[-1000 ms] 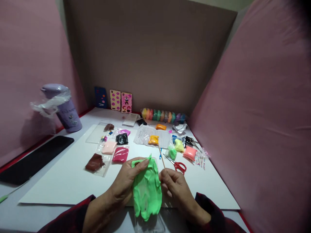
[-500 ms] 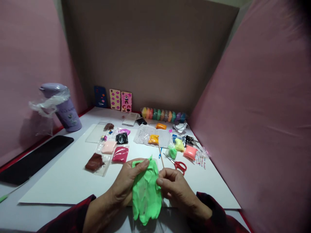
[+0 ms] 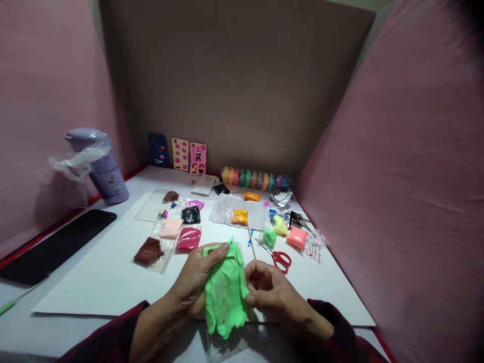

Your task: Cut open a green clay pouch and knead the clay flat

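Note:
A flattened sheet of bright green clay [image 3: 225, 290] lies over a clear plastic case [image 3: 227, 343] near the table's front edge. My left hand [image 3: 196, 277] grips the case and clay from the left, its thumb pressed on the clay's upper edge. My right hand [image 3: 270, 292] is closed at the clay's right edge and pinches a thin wooden stick [image 3: 251, 242] that points up and away from me. Both sleeves are dark red.
On the white sheet [image 3: 102, 282] lie bagged clay pieces in brown [image 3: 149, 250], magenta [image 3: 187, 239], pink, black, orange and yellow, plus red scissors [image 3: 280, 258]. A purple cup [image 3: 100, 169] and a black phone [image 3: 56, 247] sit at the left. A row of coloured clay tubs [image 3: 255, 179] lines the back wall.
The clay sheet has drawn in and sits a little higher on the case; more bare plastic shows below it. My right hand has shifted slightly left along the clay's edge.

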